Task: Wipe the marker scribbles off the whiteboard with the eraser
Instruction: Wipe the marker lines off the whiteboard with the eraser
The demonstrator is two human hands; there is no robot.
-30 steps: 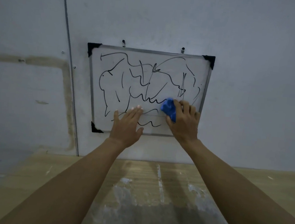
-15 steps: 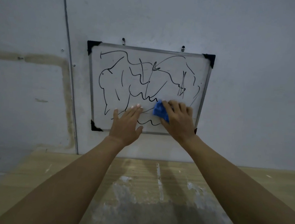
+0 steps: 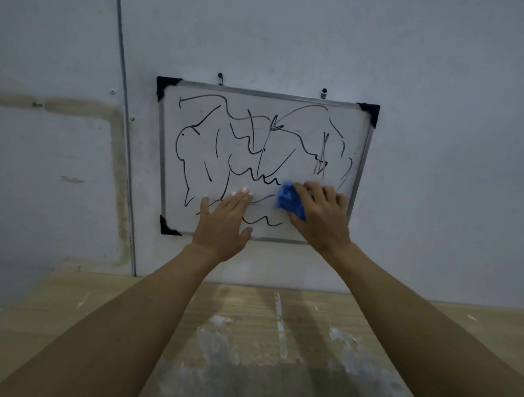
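A small whiteboard (image 3: 197, 124) with a metal frame and black corner caps hangs on the wall, tilted slightly. Black marker scribbles (image 3: 246, 144) cover most of it. My right hand (image 3: 322, 215) presses a blue eraser (image 3: 287, 202) against the board's lower right area; the strip just right of the eraser looks wiped. My left hand (image 3: 224, 220) lies flat with fingers together on the lower middle of the board, covering part of the bottom scribbles and the lower frame.
Two hooks (image 3: 220, 76) hold the board on a grey wall. A thin vertical conduit (image 3: 124, 143) runs down the wall left of the board. Below, a worn wooden tabletop (image 3: 243, 338) with pale paint smears meets the wall.
My right hand slid the blue eraser leftward and slightly down, then a little back to the right. The lower right scribbles are gone. My left hand stayed flat on the board.
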